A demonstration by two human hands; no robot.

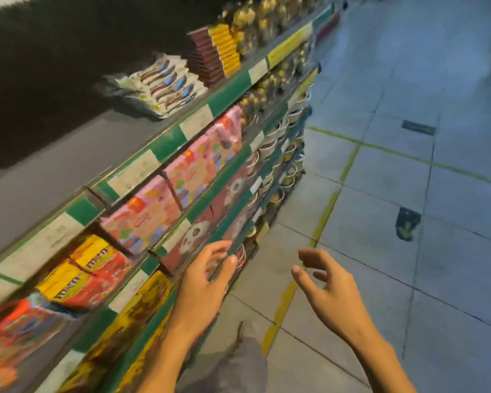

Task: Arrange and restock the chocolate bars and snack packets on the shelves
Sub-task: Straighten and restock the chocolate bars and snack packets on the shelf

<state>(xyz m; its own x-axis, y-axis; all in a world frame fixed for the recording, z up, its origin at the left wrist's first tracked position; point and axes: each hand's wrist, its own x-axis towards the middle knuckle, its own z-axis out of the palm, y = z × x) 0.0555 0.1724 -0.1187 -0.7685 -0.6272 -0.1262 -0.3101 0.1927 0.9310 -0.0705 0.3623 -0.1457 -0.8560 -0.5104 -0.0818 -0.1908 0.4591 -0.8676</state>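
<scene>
Two stacked chocolate bars [213,53] piles, long axes across shelf [230,89].

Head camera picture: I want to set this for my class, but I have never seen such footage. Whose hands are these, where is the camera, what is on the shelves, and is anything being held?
There is no machine here. A person wears a wide-angle camera on the head, looking forward and down, so you see their own two bare hands in a shop aisle.

The left hand reaches toward the edge of a lower shelf, fingers loosely spread; blur hides whether it touches. The right hand hangs over the tiled floor, fingers relaxed. Neither holds anything.

On the top shelf stand stacked brown chocolate bars and yellow bars, with white snack packets beside them. Below sit pink boxes, red panda boxes and yellow and red candy bags.
</scene>
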